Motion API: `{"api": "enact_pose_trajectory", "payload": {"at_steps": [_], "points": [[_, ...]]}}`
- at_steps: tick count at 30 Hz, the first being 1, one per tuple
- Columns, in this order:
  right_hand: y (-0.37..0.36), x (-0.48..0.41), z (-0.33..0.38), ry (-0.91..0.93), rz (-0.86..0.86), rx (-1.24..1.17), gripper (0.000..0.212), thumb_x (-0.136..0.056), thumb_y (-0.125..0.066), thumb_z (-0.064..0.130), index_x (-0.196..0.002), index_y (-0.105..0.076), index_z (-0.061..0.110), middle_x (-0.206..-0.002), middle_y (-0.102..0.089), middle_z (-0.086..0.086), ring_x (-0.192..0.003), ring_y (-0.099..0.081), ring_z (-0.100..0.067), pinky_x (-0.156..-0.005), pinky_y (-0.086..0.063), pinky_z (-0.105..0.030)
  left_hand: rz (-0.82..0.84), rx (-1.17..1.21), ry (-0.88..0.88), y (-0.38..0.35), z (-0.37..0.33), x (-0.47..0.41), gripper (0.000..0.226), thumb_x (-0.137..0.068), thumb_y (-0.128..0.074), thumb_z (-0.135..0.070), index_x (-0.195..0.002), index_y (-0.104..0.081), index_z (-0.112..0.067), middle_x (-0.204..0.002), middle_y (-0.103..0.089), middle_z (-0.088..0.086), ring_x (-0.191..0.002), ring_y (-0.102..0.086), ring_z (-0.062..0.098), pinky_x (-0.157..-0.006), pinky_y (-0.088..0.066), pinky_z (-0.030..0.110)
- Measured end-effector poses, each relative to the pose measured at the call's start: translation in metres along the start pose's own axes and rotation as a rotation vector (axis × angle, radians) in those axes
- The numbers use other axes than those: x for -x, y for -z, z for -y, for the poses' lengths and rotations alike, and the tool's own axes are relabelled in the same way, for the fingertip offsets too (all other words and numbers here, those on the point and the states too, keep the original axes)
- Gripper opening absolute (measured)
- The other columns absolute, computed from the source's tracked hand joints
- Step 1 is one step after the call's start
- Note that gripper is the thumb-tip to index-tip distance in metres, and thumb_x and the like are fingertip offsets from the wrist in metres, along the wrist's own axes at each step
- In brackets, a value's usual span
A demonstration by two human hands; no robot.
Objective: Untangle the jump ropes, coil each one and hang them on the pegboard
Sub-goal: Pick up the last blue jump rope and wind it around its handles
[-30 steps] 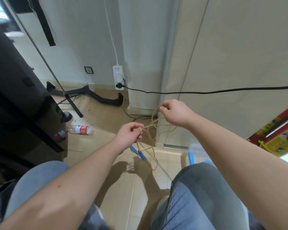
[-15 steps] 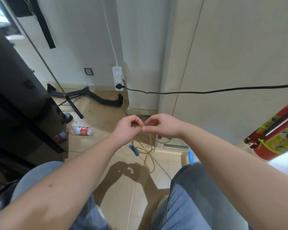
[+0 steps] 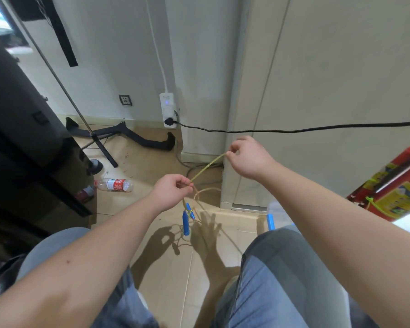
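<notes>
A thin yellowish jump rope (image 3: 206, 167) runs taut between my two hands above the floor. My left hand (image 3: 172, 190) pinches its lower end at centre frame. My right hand (image 3: 247, 157) pinches the upper end, higher and to the right, near the wall corner. Below my left hand a loop of tan rope (image 3: 202, 194) curls down, and blue handles (image 3: 185, 220) dangle between my knees. No pegboard is in view.
A black power cable (image 3: 294, 130) stretches from a white power strip (image 3: 167, 110) across the wall to the right. A plastic bottle (image 3: 115, 185) lies on the floor left. A black stand (image 3: 137, 136) sits by the wall. A red fire extinguisher (image 3: 393, 185) stands right.
My hands were together half a second ago. My right hand has pulled up and to the right, drawing a length of rope straight from my left hand. The blue handles now hang lower.
</notes>
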State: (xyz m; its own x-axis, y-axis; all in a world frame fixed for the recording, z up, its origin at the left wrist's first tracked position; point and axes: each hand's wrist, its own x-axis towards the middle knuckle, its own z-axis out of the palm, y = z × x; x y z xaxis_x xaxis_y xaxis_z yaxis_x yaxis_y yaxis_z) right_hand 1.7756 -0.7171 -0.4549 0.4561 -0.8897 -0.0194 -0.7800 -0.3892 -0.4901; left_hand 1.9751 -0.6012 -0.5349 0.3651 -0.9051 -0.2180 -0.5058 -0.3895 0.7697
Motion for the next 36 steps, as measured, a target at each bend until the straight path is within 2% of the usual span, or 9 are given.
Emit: {"api": "enact_pose_trajectory", "payload": {"at_steps": [4,8,11,19,22,25,30,32,36], "points": [[0.001,0.005,0.003,-0.046,-0.015,-0.157,0.025,-0.097,-0.051,0.027,-0.075,-0.058,0.016,-0.073,-0.061,0.001,-0.084,-0.058,-0.027,-0.068,-0.040,-0.031,-0.043,-0.001,0.015,0.003,-0.001,-0.002,0.004,-0.088,-0.069,-0.028,-0.091,-0.070,-0.028,-0.089,-0.069,-0.005,-0.086,-0.062,0.018,-0.077,-0.050,0.030],[0.000,0.009,0.009,-0.112,-0.032,-0.578,0.020,-0.093,-0.048,0.021,-0.081,-0.061,0.012,-0.081,-0.070,-0.003,-0.061,-0.070,-0.022,-0.070,-0.057,-0.037,-0.026,0.028,-0.008,0.005,-0.008,0.003,0.005,-0.092,-0.063,-0.021,-0.096,-0.066,-0.023,-0.087,-0.074,0.002,-0.088,-0.069,0.020,-0.075,-0.052,0.030],[-0.003,0.011,0.008,-0.049,0.086,-0.462,0.016,-0.093,-0.052,0.026,-0.090,-0.061,0.013,-0.087,-0.069,-0.011,-0.046,-0.057,-0.022,-0.050,-0.051,-0.031,-0.015,0.230,-0.007,0.005,-0.017,0.008,0.010,-0.098,-0.056,-0.015,-0.102,-0.063,-0.019,-0.084,-0.072,0.004,-0.077,-0.072,0.018,-0.069,-0.059,0.038],[-0.031,0.028,0.011,0.076,0.608,-0.069,0.050,-0.089,-0.071,0.043,-0.135,-0.055,0.027,-0.082,-0.057,0.004,-0.064,-0.056,-0.013,-0.048,-0.049,-0.025,-0.088,0.565,-0.141,0.009,-0.073,0.009,0.012,-0.101,-0.053,-0.012,-0.110,-0.061,-0.013,-0.091,-0.067,0.012,-0.072,-0.074,0.020,-0.066,-0.061,0.031],[-0.044,0.032,0.011,0.102,0.540,-0.148,0.020,-0.098,-0.058,0.038,-0.105,-0.067,0.022,-0.076,-0.061,-0.003,-0.059,-0.055,-0.014,-0.049,-0.049,-0.027,-0.097,0.636,-0.168,0.009,-0.090,0.011,0.011,-0.101,-0.053,-0.011,-0.107,-0.062,-0.014,-0.086,-0.067,0.007,-0.076,-0.074,0.021,-0.067,-0.061,0.029],[-0.043,0.030,0.014,0.043,0.366,-0.370,0.034,-0.101,-0.048,0.035,-0.075,-0.064,0.021,-0.058,-0.052,0.002,-0.045,-0.043,-0.013,-0.045,-0.038,-0.023,-0.048,0.710,-0.129,0.003,-0.090,0.009,0.015,-0.103,-0.051,-0.021,-0.113,-0.060,-0.013,-0.094,-0.066,0.004,-0.081,-0.069,0.017,-0.063,-0.057,0.026],[-0.020,0.020,0.027,-0.026,0.217,-0.818,0.041,-0.105,-0.042,0.034,-0.069,-0.054,0.018,-0.046,-0.045,0.008,-0.039,-0.038,-0.011,-0.042,-0.031,-0.021,0.354,0.463,0.046,-0.023,-0.054,0.013,0.066,-0.087,-0.025,-0.081,-0.120,-0.065,-0.040,-0.112,-0.074,-0.008,-0.109,-0.067,0.014,-0.094,-0.049,0.040],[-0.011,0.018,0.031,0.003,0.181,-0.797,0.041,-0.105,-0.042,0.033,-0.071,-0.057,0.017,-0.049,-0.045,0.004,-0.040,-0.037,-0.011,-0.040,-0.029,-0.019,0.430,0.399,0.082,-0.031,-0.047,0.019,0.068,-0.092,-0.022,-0.076,-0.106,-0.072,-0.032,-0.105,-0.077,-0.005,-0.109,-0.068,0.016,-0.098,-0.047,0.041],[-0.001,0.011,0.024,-0.036,0.076,-0.813,0.040,-0.106,-0.041,0.033,-0.076,-0.062,0.017,-0.055,-0.046,-0.002,-0.039,-0.037,-0.010,-0.036,-0.027,-0.017,0.363,0.032,-0.058,-0.041,-0.025,0.022,0.030,-0.103,-0.044,-0.029,-0.095,-0.070,-0.016,-0.089,-0.076,-0.003,-0.094,-0.070,0.017,-0.098,-0.051,0.044]]}}
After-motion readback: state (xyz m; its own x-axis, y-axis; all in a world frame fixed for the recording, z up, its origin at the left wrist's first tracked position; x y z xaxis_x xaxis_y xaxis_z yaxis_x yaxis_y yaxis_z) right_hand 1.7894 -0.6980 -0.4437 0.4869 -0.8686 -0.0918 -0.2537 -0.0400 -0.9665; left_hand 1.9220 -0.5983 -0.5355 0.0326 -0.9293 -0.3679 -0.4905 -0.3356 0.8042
